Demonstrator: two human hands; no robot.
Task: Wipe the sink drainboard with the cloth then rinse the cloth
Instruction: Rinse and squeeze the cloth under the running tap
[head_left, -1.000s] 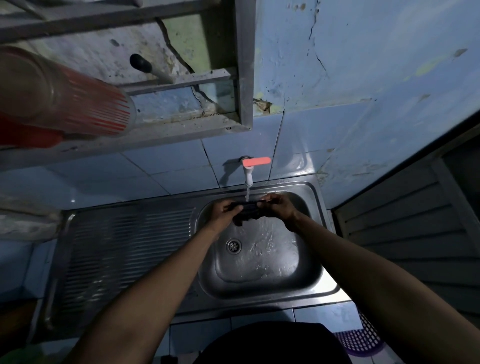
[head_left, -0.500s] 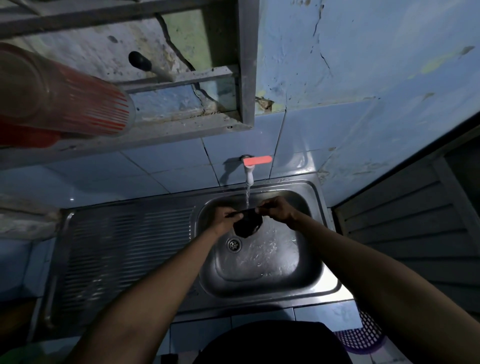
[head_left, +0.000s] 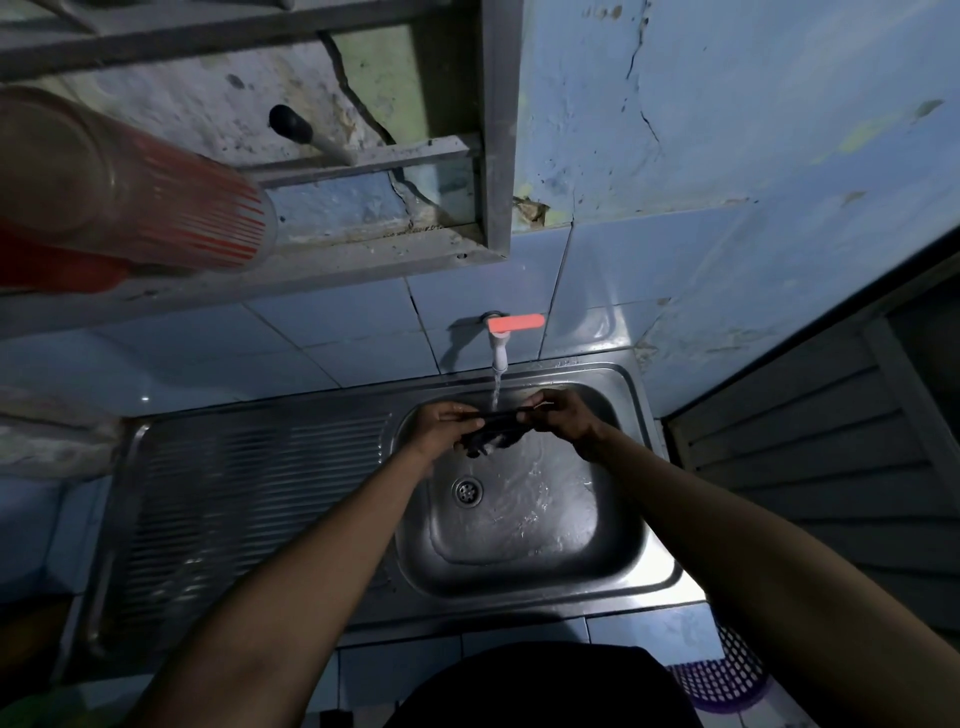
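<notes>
A small dark cloth (head_left: 493, 428) is stretched between both hands over the steel sink basin (head_left: 524, 525). My left hand (head_left: 441, 428) grips its left end and my right hand (head_left: 563, 415) pinches its right end. Water runs from the white tap (head_left: 500, 348) with an orange-red handle straight onto the cloth. The ribbed drainboard (head_left: 249, 499) lies to the left of the basin. The drain (head_left: 466, 491) sits below the cloth, and water ripples across the basin floor.
A shelf frame (head_left: 363, 254) hangs above the drainboard with a red-striped tumbler (head_left: 156, 208) lying on it at the left. Blue tiles cover the wall. A louvred panel (head_left: 831, 467) stands at the right, and a purple mesh basket (head_left: 722, 675) sits below it.
The cloth hung lower in a bunch half a second ago; now both hands have pulled it taut and level under the stream. My hands stay over the basin.
</notes>
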